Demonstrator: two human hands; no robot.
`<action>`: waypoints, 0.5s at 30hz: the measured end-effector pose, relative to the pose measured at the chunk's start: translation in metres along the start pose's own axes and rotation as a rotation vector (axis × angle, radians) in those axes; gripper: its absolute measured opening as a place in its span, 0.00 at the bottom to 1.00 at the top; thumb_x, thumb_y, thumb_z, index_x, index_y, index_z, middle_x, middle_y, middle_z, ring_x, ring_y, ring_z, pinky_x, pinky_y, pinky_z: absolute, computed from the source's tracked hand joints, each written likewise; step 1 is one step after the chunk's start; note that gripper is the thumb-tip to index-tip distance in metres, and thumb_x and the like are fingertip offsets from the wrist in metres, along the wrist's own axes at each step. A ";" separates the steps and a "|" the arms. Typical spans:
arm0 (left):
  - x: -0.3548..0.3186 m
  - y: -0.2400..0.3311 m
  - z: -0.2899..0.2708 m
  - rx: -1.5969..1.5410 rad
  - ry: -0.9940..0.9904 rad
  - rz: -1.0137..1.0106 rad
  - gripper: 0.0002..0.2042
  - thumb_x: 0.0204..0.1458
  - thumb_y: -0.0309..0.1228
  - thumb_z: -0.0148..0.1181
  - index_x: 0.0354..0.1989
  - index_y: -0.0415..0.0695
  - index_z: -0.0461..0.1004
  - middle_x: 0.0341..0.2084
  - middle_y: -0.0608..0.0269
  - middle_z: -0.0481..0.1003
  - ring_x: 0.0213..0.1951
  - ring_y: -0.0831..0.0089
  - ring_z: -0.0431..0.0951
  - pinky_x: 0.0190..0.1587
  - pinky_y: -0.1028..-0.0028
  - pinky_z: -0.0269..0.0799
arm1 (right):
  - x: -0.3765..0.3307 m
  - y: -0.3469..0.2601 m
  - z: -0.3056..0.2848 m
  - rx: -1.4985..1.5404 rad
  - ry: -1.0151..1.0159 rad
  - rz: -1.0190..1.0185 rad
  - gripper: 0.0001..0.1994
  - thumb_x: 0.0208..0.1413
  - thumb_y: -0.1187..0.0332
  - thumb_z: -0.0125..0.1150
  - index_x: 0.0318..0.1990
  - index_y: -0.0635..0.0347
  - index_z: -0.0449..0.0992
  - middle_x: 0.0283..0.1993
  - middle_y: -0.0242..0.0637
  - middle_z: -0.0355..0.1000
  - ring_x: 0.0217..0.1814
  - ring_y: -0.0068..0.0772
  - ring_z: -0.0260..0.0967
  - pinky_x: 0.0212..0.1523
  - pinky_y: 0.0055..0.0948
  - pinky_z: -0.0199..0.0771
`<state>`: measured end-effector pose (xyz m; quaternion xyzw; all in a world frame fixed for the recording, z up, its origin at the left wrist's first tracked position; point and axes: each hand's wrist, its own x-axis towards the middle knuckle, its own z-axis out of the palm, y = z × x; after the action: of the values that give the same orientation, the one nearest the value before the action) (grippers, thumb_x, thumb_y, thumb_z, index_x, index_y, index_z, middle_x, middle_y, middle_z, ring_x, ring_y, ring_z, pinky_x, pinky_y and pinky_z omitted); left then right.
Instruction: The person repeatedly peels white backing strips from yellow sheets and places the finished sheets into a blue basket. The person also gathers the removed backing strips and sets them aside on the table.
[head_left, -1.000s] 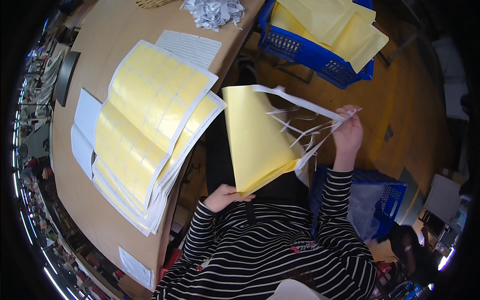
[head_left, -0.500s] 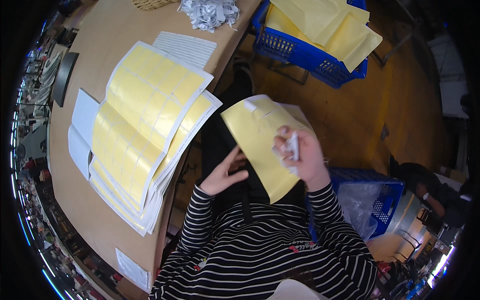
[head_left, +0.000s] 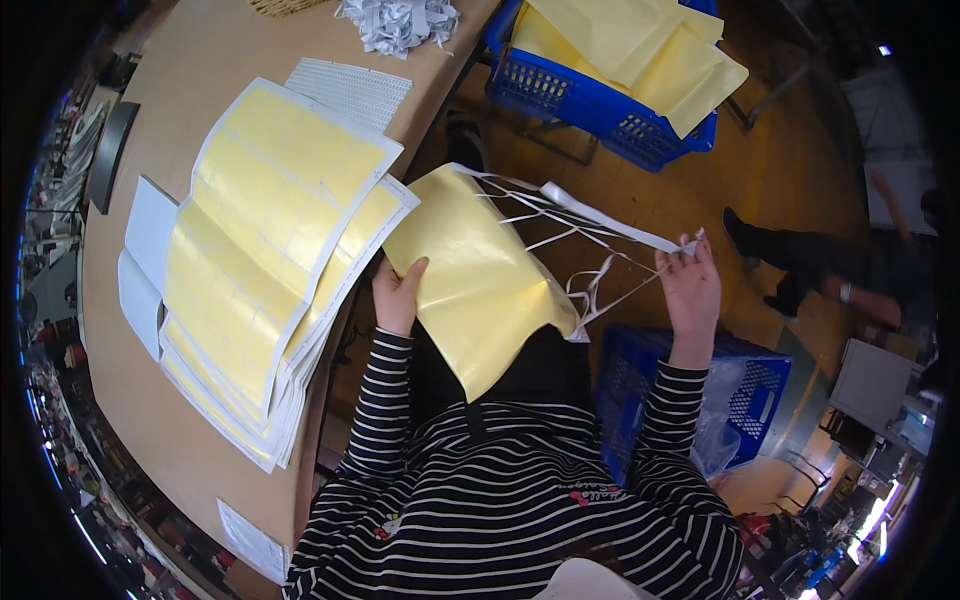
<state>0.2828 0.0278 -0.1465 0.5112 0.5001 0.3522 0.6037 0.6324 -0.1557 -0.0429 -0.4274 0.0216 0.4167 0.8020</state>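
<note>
Over my lap lies a yellow sheet [head_left: 480, 285], bent and slightly curled. My left hand [head_left: 397, 298] grips its left edge, thumb on top and fingers hidden beneath. Out to the right, my right hand [head_left: 692, 292] pinches a web of thin white paper strips [head_left: 612, 226]. The strips stretch taut from the sheet's far and right edges up to my fingertips, and a few loops dangle near the sheet's right corner. On the table at left, a stack of yellow sheets with white borders and grid lines [head_left: 270, 190] lies beside my left hand.
The brown table [head_left: 150, 440] holds a pile of shredded white strips [head_left: 400, 22] at its far end. A blue crate [head_left: 600, 105] with yellow sheets stands ahead, and another blue crate [head_left: 755, 400] with clear plastic sits at right. A person's dark-clothed leg [head_left: 790, 255] shows beyond.
My right hand has moved right, drawing white strips out from the sheet. My left hand, open before, has taken the sheet's left edge. The person at right has shifted.
</note>
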 end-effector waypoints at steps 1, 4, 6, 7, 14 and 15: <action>0.001 -0.005 -0.005 0.005 0.009 0.006 0.13 0.55 0.24 0.61 0.47 0.34 0.72 0.39 0.62 0.77 0.38 0.80 0.76 0.42 0.80 0.71 | 0.001 -0.006 -0.010 0.037 0.015 0.032 0.08 0.64 0.70 0.48 0.48 0.54 0.68 0.43 0.35 0.68 0.44 0.29 0.65 0.59 0.42 0.68; 0.005 -0.016 -0.019 -0.035 -0.013 0.003 0.13 0.55 0.24 0.60 0.47 0.35 0.72 0.40 0.61 0.77 0.40 0.79 0.76 0.44 0.79 0.71 | 0.003 -0.024 -0.040 0.134 0.119 0.014 0.08 0.64 0.70 0.48 0.48 0.54 0.70 0.44 0.36 0.70 0.49 0.34 0.66 0.60 0.45 0.65; 0.009 -0.022 -0.030 -0.031 -0.020 -0.038 0.15 0.55 0.24 0.61 0.50 0.35 0.70 0.42 0.60 0.77 0.42 0.76 0.76 0.46 0.77 0.71 | 0.002 -0.039 -0.063 0.189 0.234 -0.049 0.08 0.64 0.69 0.48 0.48 0.54 0.72 0.45 0.37 0.71 0.51 0.37 0.67 0.59 0.46 0.64; 0.012 -0.024 -0.036 -0.043 -0.035 -0.042 0.17 0.54 0.24 0.61 0.52 0.35 0.69 0.42 0.60 0.76 0.43 0.75 0.75 0.47 0.76 0.71 | 0.002 -0.047 -0.076 0.167 0.226 -0.070 0.08 0.64 0.69 0.48 0.48 0.54 0.72 0.45 0.38 0.71 0.51 0.37 0.67 0.58 0.45 0.65; 0.015 -0.032 -0.063 -0.004 -0.177 -0.155 0.20 0.54 0.25 0.61 0.55 0.35 0.67 0.46 0.59 0.75 0.46 0.73 0.75 0.50 0.74 0.70 | 0.014 -0.115 -0.173 0.156 0.442 -0.296 0.09 0.64 0.68 0.48 0.48 0.55 0.72 0.48 0.41 0.71 0.50 0.37 0.67 0.53 0.41 0.69; 0.015 -0.032 -0.063 -0.006 -0.178 -0.145 0.20 0.54 0.25 0.61 0.55 0.36 0.67 0.45 0.59 0.75 0.46 0.73 0.75 0.50 0.74 0.70 | 0.017 -0.128 -0.180 0.149 0.511 -0.342 0.09 0.64 0.68 0.48 0.49 0.55 0.71 0.49 0.41 0.71 0.50 0.37 0.67 0.52 0.40 0.69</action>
<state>0.2233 0.0509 -0.1794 0.5011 0.4791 0.2626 0.6711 0.7895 -0.3079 -0.0788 -0.4558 0.1806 0.1522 0.8582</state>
